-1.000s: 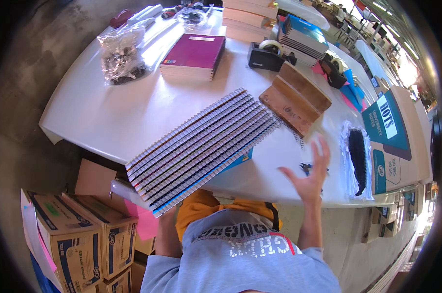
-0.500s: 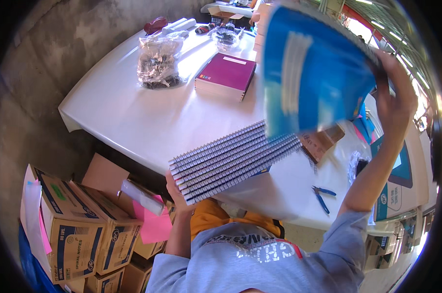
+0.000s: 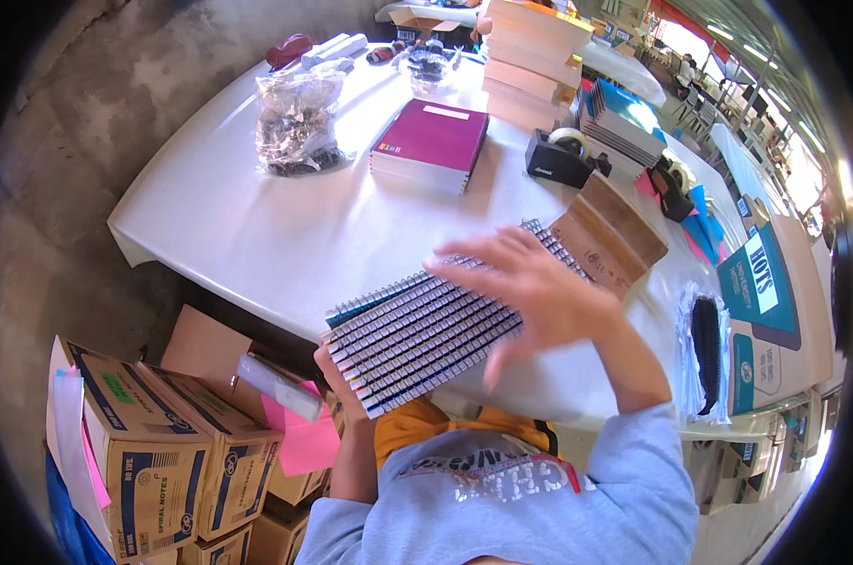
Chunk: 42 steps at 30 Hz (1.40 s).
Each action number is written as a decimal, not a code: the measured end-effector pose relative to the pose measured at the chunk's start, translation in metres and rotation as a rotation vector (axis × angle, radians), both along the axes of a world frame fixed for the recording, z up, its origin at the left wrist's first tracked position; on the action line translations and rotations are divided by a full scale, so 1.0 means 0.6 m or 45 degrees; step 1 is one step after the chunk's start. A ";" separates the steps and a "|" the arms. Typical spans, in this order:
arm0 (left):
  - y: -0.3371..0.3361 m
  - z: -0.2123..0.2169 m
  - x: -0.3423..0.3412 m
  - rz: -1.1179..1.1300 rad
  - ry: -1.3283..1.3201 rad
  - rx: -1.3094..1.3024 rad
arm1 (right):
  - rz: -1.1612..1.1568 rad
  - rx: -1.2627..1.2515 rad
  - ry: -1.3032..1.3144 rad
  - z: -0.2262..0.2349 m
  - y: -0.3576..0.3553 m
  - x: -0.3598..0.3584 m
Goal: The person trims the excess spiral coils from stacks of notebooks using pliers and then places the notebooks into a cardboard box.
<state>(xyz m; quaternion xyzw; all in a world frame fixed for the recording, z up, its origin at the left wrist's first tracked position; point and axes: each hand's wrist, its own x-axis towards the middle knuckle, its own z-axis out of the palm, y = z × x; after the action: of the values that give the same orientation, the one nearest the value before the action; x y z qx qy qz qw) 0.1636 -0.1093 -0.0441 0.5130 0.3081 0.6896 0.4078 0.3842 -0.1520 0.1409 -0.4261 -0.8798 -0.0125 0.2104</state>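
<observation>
A fanned stack of spiral-bound notebooks lies at the near edge of the white table, its wire spines facing up and left. My left hand comes from below the table edge and holds the stack's near left end. Spread flat with fingers apart, my right hand rests on top of the stack's right part.
Behind the stack lie brown card sheets, a black tape dispenser, a magenta notebook pile, a clear bag of dark small parts and tan stacks. Blue covers lie right. Cardboard cartons and pink paper sit on the floor left.
My right hand, which held a blue-covered notebook high to the right, has come down onto the stack without it. The view has drifted and the stack sits nearer me.
</observation>
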 end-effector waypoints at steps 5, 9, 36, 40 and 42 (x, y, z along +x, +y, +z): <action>-0.012 0.010 0.014 0.053 -0.037 0.076 | -0.540 0.540 -0.222 -0.091 -0.082 -0.054; -0.012 0.022 0.001 0.304 0.094 -0.003 | -0.488 0.598 -0.034 -0.088 -0.077 -0.054; 0.107 0.323 0.055 -0.181 1.243 0.298 | -1.104 1.037 1.164 -0.187 -0.216 0.155; 0.160 0.268 -0.020 -0.764 0.252 -0.673 | -0.939 1.323 2.050 -0.086 -0.215 0.158; 0.184 0.193 -0.038 -0.780 0.197 -0.807 | -0.536 0.970 2.338 -0.079 -0.227 0.184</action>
<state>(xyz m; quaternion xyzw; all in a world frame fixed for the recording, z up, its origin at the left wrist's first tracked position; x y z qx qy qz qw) 0.1411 0.0010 0.0714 0.4804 0.3676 0.3681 0.7061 0.4945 -0.2880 0.0934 -0.3219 -0.2227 0.0032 0.9202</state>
